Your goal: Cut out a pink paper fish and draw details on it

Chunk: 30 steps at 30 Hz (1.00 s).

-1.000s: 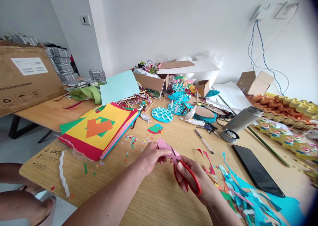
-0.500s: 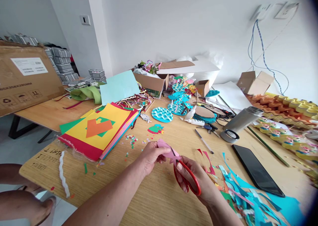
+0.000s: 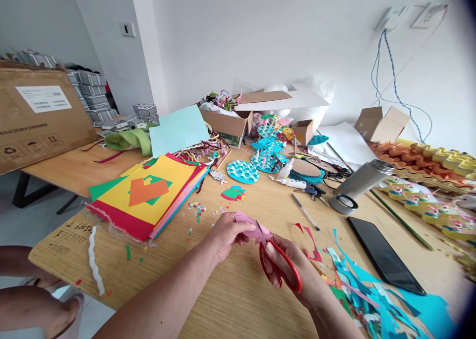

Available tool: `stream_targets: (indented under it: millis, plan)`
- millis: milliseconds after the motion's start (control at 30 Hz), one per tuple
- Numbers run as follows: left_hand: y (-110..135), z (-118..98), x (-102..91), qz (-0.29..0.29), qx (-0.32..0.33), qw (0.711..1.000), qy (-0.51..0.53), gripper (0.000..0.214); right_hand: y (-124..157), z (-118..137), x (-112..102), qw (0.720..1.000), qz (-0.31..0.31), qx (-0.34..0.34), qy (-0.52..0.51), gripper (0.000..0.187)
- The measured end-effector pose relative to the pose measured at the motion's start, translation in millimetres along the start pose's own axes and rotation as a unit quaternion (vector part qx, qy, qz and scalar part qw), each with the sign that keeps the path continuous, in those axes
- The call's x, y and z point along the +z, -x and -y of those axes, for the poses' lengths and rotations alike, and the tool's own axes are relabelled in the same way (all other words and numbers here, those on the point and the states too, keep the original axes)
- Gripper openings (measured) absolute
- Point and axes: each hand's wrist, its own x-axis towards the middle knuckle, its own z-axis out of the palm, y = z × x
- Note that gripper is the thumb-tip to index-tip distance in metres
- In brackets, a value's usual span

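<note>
Between the thumb and fingers of my left hand (image 3: 229,234) is a small piece of pink paper (image 3: 242,217), held above the table. My right hand (image 3: 288,259) grips a pair of red-handled scissors (image 3: 296,279), fingers through the loops. The blades lie across the right part of the pink paper and point toward my left thumb. Just beyond my hands, red and green paper cutouts (image 3: 233,194) lie on the wood, with a round blue disc (image 3: 242,172) with white wavy strips behind them.
Coloured paper sheets (image 3: 174,175) are stacked at left. To the right are a black phone (image 3: 385,254), a steel flask (image 3: 366,180), a pen (image 3: 305,212) and blue paper scraps (image 3: 366,284). Glue bottles (image 3: 293,182) and cardboard boxes (image 3: 223,123) stand farther back. Someone's legs (image 3: 37,299) show at lower left.
The pink paper has tilted slightly and its upper edge sits a little lower. Both hands stay almost in place, with the scissors still across the paper.
</note>
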Motion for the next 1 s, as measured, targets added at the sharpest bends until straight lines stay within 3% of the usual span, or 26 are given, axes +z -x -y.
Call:
stream_targets:
  millis: [1000]
  plan:
    - [-0.6,0.4,0.1,0.003,-0.007,1.000,0.007,0.022,0.1,4.4,2.6,1.000,-0.010,0.001,0.008,0.043]
